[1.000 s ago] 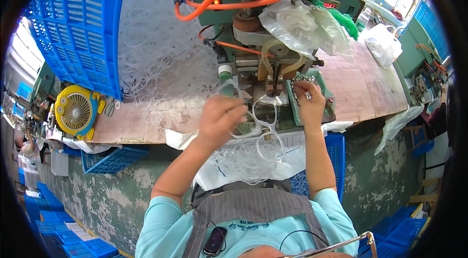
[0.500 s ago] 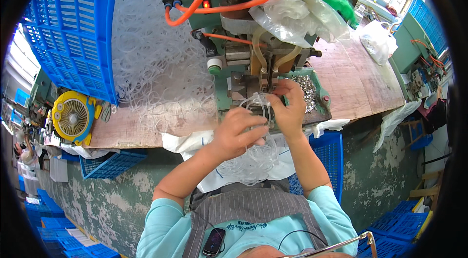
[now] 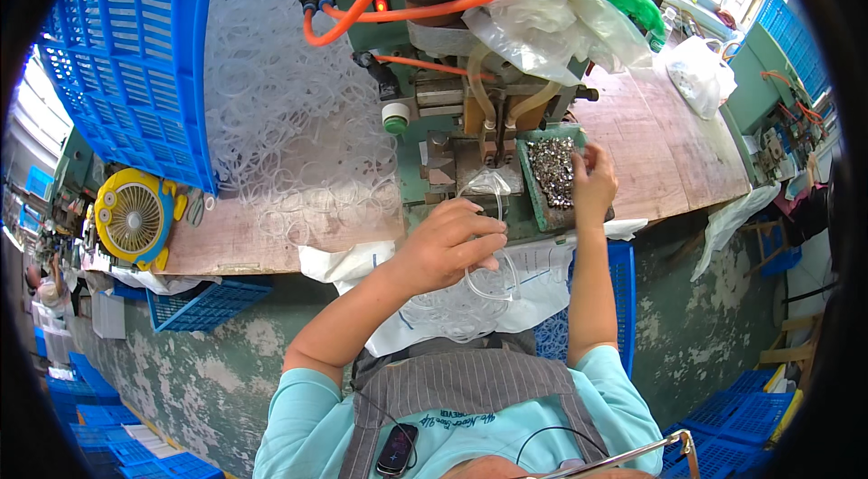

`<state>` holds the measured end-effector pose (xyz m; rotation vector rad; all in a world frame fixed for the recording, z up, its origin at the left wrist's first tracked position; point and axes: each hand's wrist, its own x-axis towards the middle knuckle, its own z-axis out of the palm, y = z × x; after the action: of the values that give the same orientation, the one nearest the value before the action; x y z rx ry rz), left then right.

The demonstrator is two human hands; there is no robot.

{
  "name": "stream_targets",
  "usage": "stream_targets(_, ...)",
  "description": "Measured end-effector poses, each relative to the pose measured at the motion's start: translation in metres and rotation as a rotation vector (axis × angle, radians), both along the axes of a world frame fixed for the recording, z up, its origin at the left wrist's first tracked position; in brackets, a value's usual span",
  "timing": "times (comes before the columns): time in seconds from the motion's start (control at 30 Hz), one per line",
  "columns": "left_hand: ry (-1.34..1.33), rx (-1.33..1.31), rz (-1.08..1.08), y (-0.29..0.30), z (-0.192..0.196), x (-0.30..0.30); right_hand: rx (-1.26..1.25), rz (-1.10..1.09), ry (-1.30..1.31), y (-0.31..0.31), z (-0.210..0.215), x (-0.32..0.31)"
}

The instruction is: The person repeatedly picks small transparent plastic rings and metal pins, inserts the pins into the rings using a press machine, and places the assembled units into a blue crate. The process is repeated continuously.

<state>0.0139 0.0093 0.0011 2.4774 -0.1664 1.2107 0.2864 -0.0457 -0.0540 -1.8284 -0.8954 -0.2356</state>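
Note:
My left hand [image 3: 452, 246] is closed round a clear plastic loop [image 3: 512, 278], which sticks out past the fingers below the machine's working point. More clear loops [image 3: 457, 312] lie on the white cloth over my lap. My right hand [image 3: 595, 182] is at the right side of a green tray [image 3: 542, 215] filled with small shiny metal pieces [image 3: 551, 170]. Its thumb and fingers are bent together; whether a piece is between them is too small to tell. In front of me stands the green press machine [image 3: 418, 140] with a narrow metal tool [image 3: 495, 149].
A big heap of clear loops [image 3: 289, 108] covers the left of the table beside a tall blue crate [image 3: 136, 63]. A yellow and blue fan [image 3: 134, 217] and scissors [image 3: 194, 208] are farther left. Orange hoses [image 3: 425, 13] and plastic bags [image 3: 561, 27] hang across the machine.
My right hand has left the machine's tool and moved right to the tray of metal pieces. The left hand has kept its place, still holding the loop.

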Motion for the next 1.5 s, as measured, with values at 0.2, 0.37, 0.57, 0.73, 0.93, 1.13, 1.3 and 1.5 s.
stream_targets(0.2,-0.002,-0.027,-0.010,0.000,-0.001,0.000,-0.327,0.070,-0.498,-0.026,-0.039,0.015)
stream_targets(0.37,0.005,0.003,0.020,-0.002,0.002,-0.001,-0.203,0.076,-0.349,-0.017,-0.039,0.012)
stream_targets(0.57,-0.078,0.082,0.211,0.014,-0.019,-0.021,-0.026,0.093,0.027,-0.019,-0.039,0.016)
stream_targets(0.73,-0.045,-0.390,0.987,0.085,-0.074,-0.056,-0.028,0.057,-0.178,-0.017,-0.036,0.012)
stream_targets(0.93,0.393,-0.486,1.327,0.117,-0.132,-0.083,0.049,0.084,-0.116,-0.014,-0.019,-0.002)
stream_targets(1.13,0.333,-0.637,1.308,0.117,-0.137,-0.085,0.178,0.235,0.288,-0.015,0.007,-0.038)
stream_targets(1.3,-0.026,-1.015,0.995,0.122,-0.143,-0.089,0.262,0.337,0.320,-0.012,0.022,-0.055)
stream_targets(1.5,0.139,-1.139,1.159,0.128,-0.161,-0.086,0.274,0.362,0.417,-0.009,0.030,-0.066)
